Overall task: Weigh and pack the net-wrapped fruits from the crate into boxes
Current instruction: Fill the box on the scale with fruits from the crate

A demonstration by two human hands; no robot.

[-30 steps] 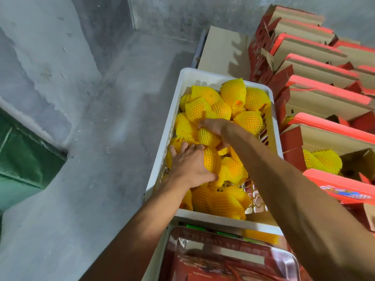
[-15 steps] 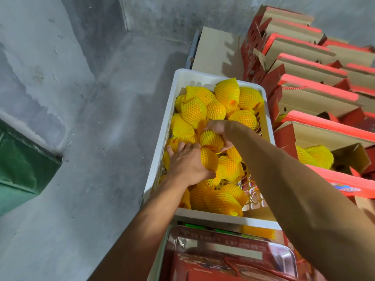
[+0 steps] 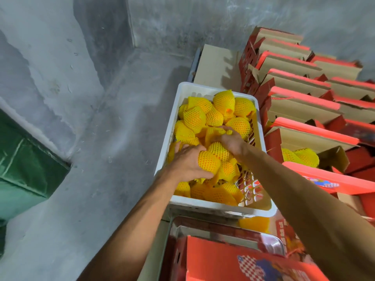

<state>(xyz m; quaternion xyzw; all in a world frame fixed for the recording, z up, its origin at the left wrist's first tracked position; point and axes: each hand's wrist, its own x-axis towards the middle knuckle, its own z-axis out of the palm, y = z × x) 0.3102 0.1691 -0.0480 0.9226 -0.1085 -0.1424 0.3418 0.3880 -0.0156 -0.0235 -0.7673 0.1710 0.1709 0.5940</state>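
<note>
Both hands close on fruits inside the white crate (image 3: 211,205)

A second ago the left hand (image 3: 187,162) lay flat on the pile near the crate's left wall; now its fingers and thumb curl round a net-wrapped fruit (image 3: 209,161) and the fruit sits raised above its neighbours at the crate's middle. The right hand (image 3: 231,139), earlier reaching palm-down toward the crate's far half, has drawn back toward the middle and now grips a second fruit (image 3: 220,151) beneath its palm, with loose yellow netting (image 3: 214,133) bunched at its fingertips. The two held fruits now touch each other, and the hands have come closer together.
</note>
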